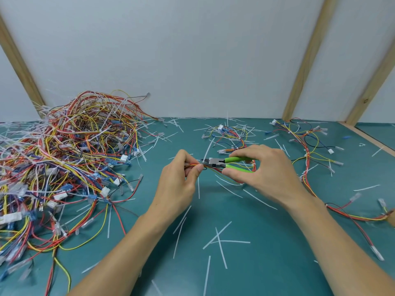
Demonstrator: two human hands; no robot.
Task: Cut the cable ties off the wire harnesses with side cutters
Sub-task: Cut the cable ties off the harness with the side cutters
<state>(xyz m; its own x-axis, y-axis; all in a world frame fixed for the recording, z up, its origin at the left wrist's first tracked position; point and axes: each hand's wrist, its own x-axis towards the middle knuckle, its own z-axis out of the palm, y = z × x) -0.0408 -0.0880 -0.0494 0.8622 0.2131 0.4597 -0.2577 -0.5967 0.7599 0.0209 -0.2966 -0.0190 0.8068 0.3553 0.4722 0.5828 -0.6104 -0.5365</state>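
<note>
Left hand [183, 176] at mid-scene, thumb and fingers pinching a small wire harness [193, 166] of red, orange and yellow wires, held just above the green mat [267, 242]. Harness running rightward out of the pinch, passing under the right hand [265, 171] toward the far right.

Right hand curled round the green handles of the side cutters [226, 163], thumb on the near handle, fingers over the far one. Cutters lying roughly level, head pointing left, tips right against the left thumb and fingers where the wires leave the pinch. Jaws look nearly closed at the wires; cannot tell whether a tie sits between them. Small dark loop visible just below the cutter tips.

Big tangled pile of harnesses [64, 167] on the left, well apart from both hands: red, yellow, blue, white wires with white connectors and ties sticking out. A loose harness [230, 135] just beyond the hands, far side. A long spread-out harness [307, 154] on the right, trailing toward the near right edge.

Cut cable ties [220, 244] scattered over the mat as white strips, thickest near the forearms and along the far edge by the white back panel [192, 50]. Wooden battens [307, 60] leaning across the panel at left and right.
</note>
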